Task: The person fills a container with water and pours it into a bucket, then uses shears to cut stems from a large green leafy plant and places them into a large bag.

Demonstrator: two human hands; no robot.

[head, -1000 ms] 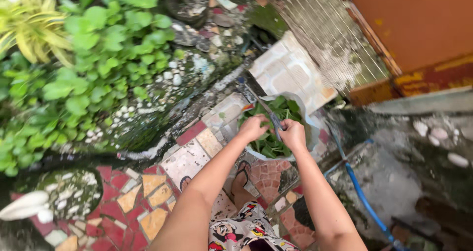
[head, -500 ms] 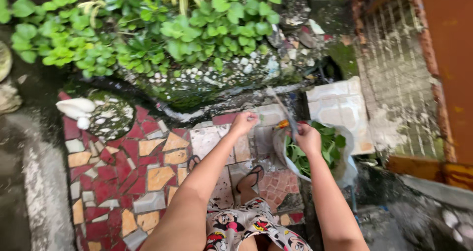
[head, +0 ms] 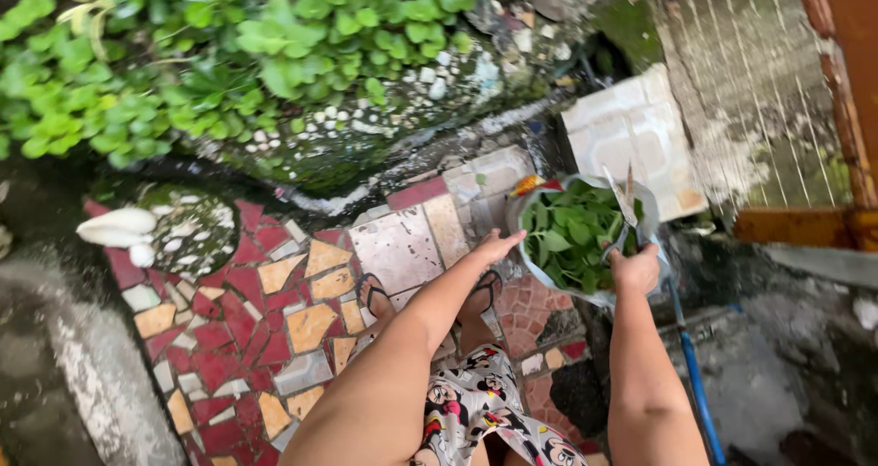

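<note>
Since half a second ago, both hands sit lower and the scissors now stand over the leaves instead of left of the bag.

Item, near: left hand [head: 498,244], fingers stretched flat, holding nothing, just beside the bag's rim.
Item: right hand [head: 635,267], clenched on scissors [head: 624,212], blades parted, pointing up.
Item: white bag [head: 652,212] of green leaves [head: 567,237], on the tiled floor [head: 274,329].
Item, far: plants [head: 274,45].

I judge trimming in hand; next calls for steadying a stem.
</note>
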